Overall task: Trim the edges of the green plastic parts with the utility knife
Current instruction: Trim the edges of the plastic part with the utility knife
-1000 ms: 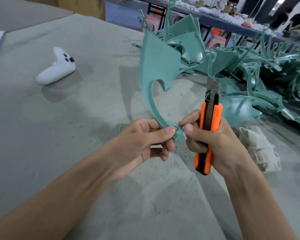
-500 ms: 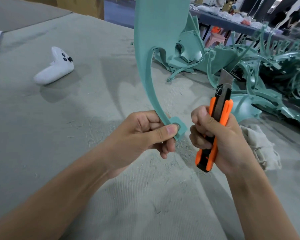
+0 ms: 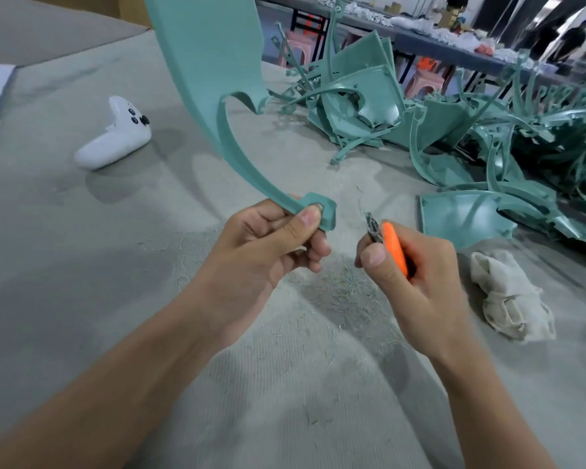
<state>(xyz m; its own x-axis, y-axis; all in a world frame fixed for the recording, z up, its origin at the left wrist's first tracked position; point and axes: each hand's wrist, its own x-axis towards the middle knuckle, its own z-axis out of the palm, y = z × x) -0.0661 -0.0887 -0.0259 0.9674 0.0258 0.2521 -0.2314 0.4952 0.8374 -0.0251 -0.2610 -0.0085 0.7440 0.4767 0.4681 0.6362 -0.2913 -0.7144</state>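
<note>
Tipped forward from upright, the utility knife [image 3: 392,249] now points away, end-on. Grey felt table [image 3: 82,282] dusted with shavings [image 3: 339,292] carries a heap of green parts [image 3: 454,130], a white controller [image 3: 115,140] and a rag [image 3: 508,296]; benches [image 3: 454,49] stand behind. The left hand [image 3: 261,252] pinches the green plastic part [image 3: 210,79] by its tab, held aloft; the right hand [image 3: 416,282] curls round the knife.

1 head-worn view (wide-angle), facing forward and down, close over the table [image 3: 82,265]
</note>
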